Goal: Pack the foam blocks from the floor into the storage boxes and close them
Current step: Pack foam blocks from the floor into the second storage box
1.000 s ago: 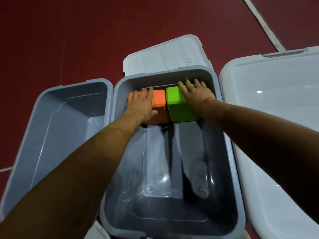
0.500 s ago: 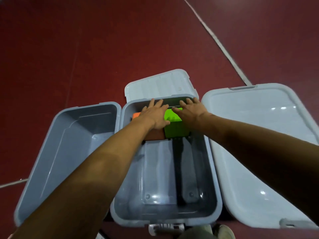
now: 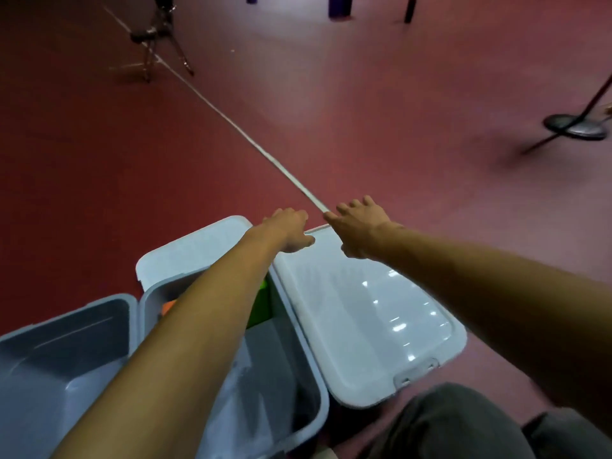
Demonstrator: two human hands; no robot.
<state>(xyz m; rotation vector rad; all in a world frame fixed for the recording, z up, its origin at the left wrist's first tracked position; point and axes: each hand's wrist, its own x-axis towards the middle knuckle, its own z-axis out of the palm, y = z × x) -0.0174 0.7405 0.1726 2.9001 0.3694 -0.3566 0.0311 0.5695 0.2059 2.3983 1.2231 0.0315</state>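
Note:
My left hand (image 3: 287, 230) and my right hand (image 3: 358, 226) are both stretched forward, raised over the far end of a large pale lid (image 3: 364, 321). Neither holds anything. The right hand's fingers are spread and the left hand's are loosely bent. Under my left forearm stands the middle grey storage box (image 3: 316, 385), uncovered. Inside it at the far end I see part of a green foam block (image 3: 261, 304) and a sliver of an orange foam block (image 3: 169, 307); my arm hides the rest of them.
A second grey box (image 3: 66, 356) stands uncovered at the left, with nothing visible in it. A smaller pale lid (image 3: 193, 250) lies behind the middle box. On the red floor are a white line (image 3: 251, 144), a tripod (image 3: 159, 34) and a round stand base (image 3: 576, 127). My knee (image 3: 457, 422) is at lower right.
Both hands have come off the orange and green blocks and risen out of the middle box, reaching forward. The view has tilted up, showing more floor.

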